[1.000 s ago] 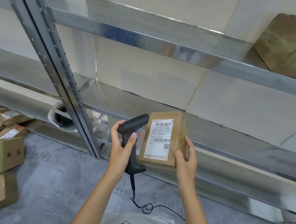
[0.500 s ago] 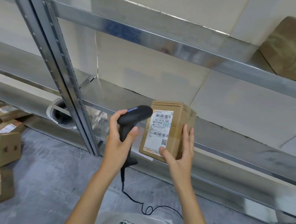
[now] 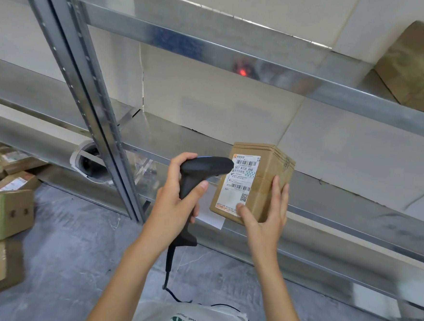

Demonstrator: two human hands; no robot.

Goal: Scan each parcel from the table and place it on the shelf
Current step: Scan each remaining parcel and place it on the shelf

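parcel (image 3: 264, 181): upright at the front edge of the lower shelf (image 3: 352, 215), label (image 3: 242, 182) facing the camera; whether resting on the shelf edge or held just clear of it, hard to tell.
right hand (image 3: 264, 219): thumb pressed on the label's lower corner, fingers (image 3: 278, 190) laid up the brown side face, curled enough to pinch the parcel.
left hand (image 3: 178, 203): fingers clamped round the grip of the scanner (image 3: 200, 169), nose just beside the label's left edge, partly covering it.
slip risk: grip low on a tall parcel, so likely to tip forward off the front edge if the thumb lets go too soon.
scan risk: nose very close to the label and at a steep angle; red spot (image 3: 242, 72) on the upper beam (image 3: 214, 45) suggests light missing the barcode, so a failed read seems possible.
cable (image 3: 170, 272): hanging from the grip toward the floor, looping near the body; likely to snag or drag on a wide reach.
in the way: upright post (image 3: 90, 94) left of the scanner, limiting a sideways move along the shelf; upper beam limiting headroom over the parcel.
paper slip (image 3: 210, 219): white, hanging at the shelf's front edge below the parcel.
around: boxes (image 3: 1, 215) stacked on the floor at far left, more heaped behind them; brown box (image 3: 418, 67) on the upper shelf at far right; round duct opening (image 3: 90, 162) behind the post.
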